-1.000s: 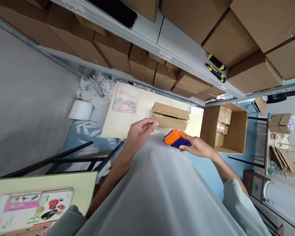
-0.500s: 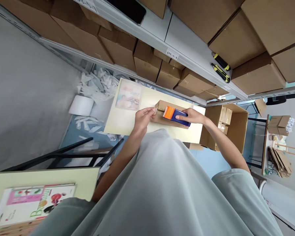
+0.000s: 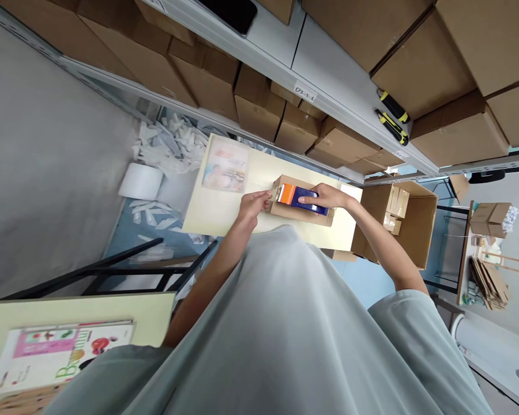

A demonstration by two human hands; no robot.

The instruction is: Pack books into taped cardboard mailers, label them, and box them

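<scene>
A small cardboard box (image 3: 292,215) lies on the pale yellow table (image 3: 225,216), close to my body. My right hand (image 3: 324,197) is wrapped round a blue and orange tape dispenser (image 3: 294,196), which sits over the top of the box. At the box's left end, my left hand (image 3: 254,206) pinches a piece of clear tape (image 3: 274,195) beside the dispenser's orange end.
Shelves with cardboard boxes (image 3: 259,104) run along the far side; two yellow-black cutters (image 3: 391,125) and a phone (image 3: 236,12) lie on one. A large open carton (image 3: 415,230) stands right. A plastic-covered sheet (image 3: 225,167) lies on the table's left.
My right hand and the tape dispenser have moved left along the box, bringing the orange end closer to my left hand. My left hand stays nearly in place.
</scene>
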